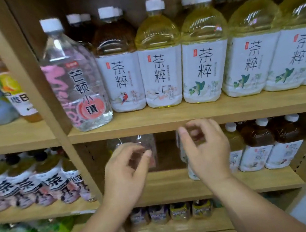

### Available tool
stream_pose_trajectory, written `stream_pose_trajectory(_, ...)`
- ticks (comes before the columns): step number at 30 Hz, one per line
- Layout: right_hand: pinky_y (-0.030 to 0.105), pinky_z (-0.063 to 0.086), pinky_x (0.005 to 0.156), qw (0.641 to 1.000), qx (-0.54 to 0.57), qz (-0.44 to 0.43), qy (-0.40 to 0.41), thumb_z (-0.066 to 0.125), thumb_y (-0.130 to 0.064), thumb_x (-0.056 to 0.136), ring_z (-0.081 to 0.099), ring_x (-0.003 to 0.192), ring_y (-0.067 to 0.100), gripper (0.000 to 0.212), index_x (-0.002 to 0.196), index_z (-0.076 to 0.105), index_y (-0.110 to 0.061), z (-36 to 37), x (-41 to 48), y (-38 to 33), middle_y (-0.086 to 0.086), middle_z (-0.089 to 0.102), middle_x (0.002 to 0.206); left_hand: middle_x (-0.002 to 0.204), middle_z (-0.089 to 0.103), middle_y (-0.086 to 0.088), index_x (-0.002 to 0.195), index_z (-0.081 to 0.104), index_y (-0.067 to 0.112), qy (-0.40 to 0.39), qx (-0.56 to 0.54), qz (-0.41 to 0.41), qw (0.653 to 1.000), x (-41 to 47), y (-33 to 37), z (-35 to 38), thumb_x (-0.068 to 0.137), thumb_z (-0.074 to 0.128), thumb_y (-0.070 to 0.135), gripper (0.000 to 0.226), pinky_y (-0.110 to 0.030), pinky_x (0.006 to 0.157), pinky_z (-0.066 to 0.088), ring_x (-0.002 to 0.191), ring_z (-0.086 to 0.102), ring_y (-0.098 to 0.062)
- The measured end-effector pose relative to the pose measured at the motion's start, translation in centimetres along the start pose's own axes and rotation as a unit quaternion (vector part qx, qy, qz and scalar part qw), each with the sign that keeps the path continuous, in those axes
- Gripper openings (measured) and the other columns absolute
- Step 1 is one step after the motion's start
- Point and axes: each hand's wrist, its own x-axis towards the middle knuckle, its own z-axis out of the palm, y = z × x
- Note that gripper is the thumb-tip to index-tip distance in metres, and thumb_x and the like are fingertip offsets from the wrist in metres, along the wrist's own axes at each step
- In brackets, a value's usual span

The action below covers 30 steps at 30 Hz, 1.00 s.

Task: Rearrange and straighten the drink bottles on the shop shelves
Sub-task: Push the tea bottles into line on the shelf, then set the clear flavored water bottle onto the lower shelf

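While both hands hang in front of the middle shelf (169, 185), nothing is yet firmly in hand. In the head view, the left hand (124, 170) has a half-wide grip, thumb and fingers loosely curled with air between them, just before a clear bottle (131, 149) that stands blurred behind it. The right hand (206, 153) covers the top of a white-labelled bottle (188, 170); whether its grip has closed on that bottle cannot be told.

The likeliest slip is a knock. The underside of the upper shelf (168, 117) sits close above both hands, so a bottle lifted straight up would probably strike it. The dark tea bottles (259, 145) stand just beside the right hand's bottle, and a sideways swing could topple them like skittles. Above, the pink-labelled bottle (75, 74) appears to lean towards the upright post (40, 105) near the board's front edge, though the wide lens may add to that lean; a jolt to the shelving might tip it off.

Open room lies between the two bottles, where bare board shows, and forward towards the person.
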Motion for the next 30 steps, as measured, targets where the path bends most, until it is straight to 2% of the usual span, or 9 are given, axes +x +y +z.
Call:
stream_pose_trajectory(4, 0.025, 0.044, 0.057, 0.996, 0.069, -0.047, -0.014, 0.062, -0.046, 0.092, 0.058, 0.064, 0.007, 0.017, 0.084, 0.064, -0.031, 2.1, 2.7, -6.4, -0.013, 0.057, 0.063, 0.104, 0.055, 0.027, 0.107, 0.062, 0.035, 0.16, 0.014, 0.034, 0.986, 3.8, 1.1, -6.9, 0.091, 0.066, 0.042, 0.018, -0.02, 0.076, 0.05, 0.091, 0.063, -0.008)
stream_pose_trajectory(6, 0.025, 0.05, 0.065, 0.992, 0.095, -0.065, -0.053, 0.063, -0.048, 0.091, 0.062, 0.076, 0.005, 0.015, 0.095, 0.066, -0.034, 3.2, 4.6, -9.4, -0.017, 0.063, 0.077, 0.106, 0.048, 0.028, 0.118, 0.058, 0.032, 0.197, 0.045, 0.032, 0.979, 5.6, 1.3, -9.0, 0.091, 0.066, 0.043, 0.031, -0.026, 0.078, 0.051, 0.092, 0.059, -0.012)
stream_pose_trajectory(10, 0.027, 0.048, 0.1, 0.98, 0.058, -0.124, -0.144, 0.066, -0.045, 0.094, 0.054, 0.12, 0.005, 0.048, 0.138, 0.058, -0.026, 5.4, 9.1, -14.0, -0.011, 0.059, 0.131, 0.124, 0.054, 0.006, 0.142, 0.049, 0.024, 0.203, 0.064, -0.04, 0.976, 8.4, 1.9, -11.0, 0.091, 0.07, 0.043, 0.059, -0.046, 0.099, 0.052, 0.115, 0.057, -0.019)
stream_pose_trajectory(12, 0.027, 0.039, 0.11, 0.974, 0.028, -0.155, -0.164, 0.068, -0.041, 0.096, 0.046, 0.135, 0.011, 0.06, 0.149, 0.049, -0.022, 6.2, 10.9, -15.9, -0.006, 0.051, 0.147, 0.128, 0.054, 0.006, 0.147, 0.046, 0.024, 0.195, 0.074, -0.038, 0.977, 9.0, 2.6, -11.2, 0.09, 0.069, 0.043, 0.064, -0.043, 0.103, 0.05, 0.12, 0.055, -0.017)
stream_pose_trajectory(15, 0.034, 0.029, 0.119, 0.961, -0.024, -0.177, -0.212, 0.068, -0.044, 0.095, 0.031, 0.149, 0.02, 0.079, 0.161, 0.03, -0.02, 7.5, 12.5, -17.9, -0.003, 0.038, 0.162, 0.125, 0.046, 0.013, 0.15, 0.043, 0.022, 0.181, 0.082, -0.031, 0.98, 9.3, 3.2, -11.1, 0.091, 0.071, 0.038, 0.068, -0.023, 0.104, 0.041, 0.12, 0.046, -0.003)
stream_pose_trajectory(17, 0.037, 0.033, 0.115, 0.953, -0.071, -0.18, -0.231, 0.07, -0.049, 0.093, 0.031, 0.145, 0.024, 0.09, 0.163, 0.022, -0.019, 8.3, 12.8, -18.6, -0.004, 0.042, 0.16, 0.124, 0.046, 0.012, 0.151, 0.044, 0.018, 0.17, 0.083, -0.032, 0.981, 9.6, 3.2, -11.0, 0.091, 0.071, 0.036, 0.068, -0.022, 0.103, 0.042, 0.118, 0.046, -0.004)
stream_pose_trajectory(21, 0.032, 0.038, 0.104, 0.957, -0.103, -0.183, -0.199, 0.076, -0.052, 0.086, 0.039, 0.132, 0.021, 0.094, 0.16, 0.029, -0.017, 8.5, 12.6, -18.5, -0.003, 0.051, 0.143, 0.128, 0.05, 0.01, 0.151, 0.044, 0.02, 0.152, 0.068, -0.027, 0.986, 9.8, 3.2, -10.7, 0.092, 0.07, 0.035, 0.067, -0.033, 0.105, 0.047, 0.12, 0.048, -0.005)
stream_pose_trajectory(25, 0.024, 0.039, 0.098, 0.967, 0.003, -0.177, -0.185, 0.087, -0.042, 0.078, 0.044, 0.12, 0.012, 0.082, 0.149, 0.05, -0.022, 7.5, 11.8, -17.6, -0.012, 0.045, 0.119, 0.115, 0.049, 0.028, 0.137, 0.052, 0.033, 0.186, 0.012, -0.012, 0.982, 9.3, 2.8, -10.8, 0.089, 0.076, 0.031, 0.054, -0.042, 0.096, 0.055, 0.113, 0.057, -0.01)
stream_pose_trajectory(30, 0.012, 0.045, 0.097, 0.958, 0.131, -0.136, -0.216, 0.088, -0.035, 0.079, 0.048, 0.123, -0.005, 0.077, 0.144, 0.047, -0.047, 6.4, 10.2, -15.9, -0.02, 0.046, 0.135, 0.119, 0.063, 0.027, 0.119, 0.046, 0.059, 0.192, -0.065, 0.002, 0.979, 8.5, 2.8, -11.3, 0.087, 0.074, 0.04, 0.047, -0.037, 0.088, 0.06, 0.113, 0.064, -0.001)
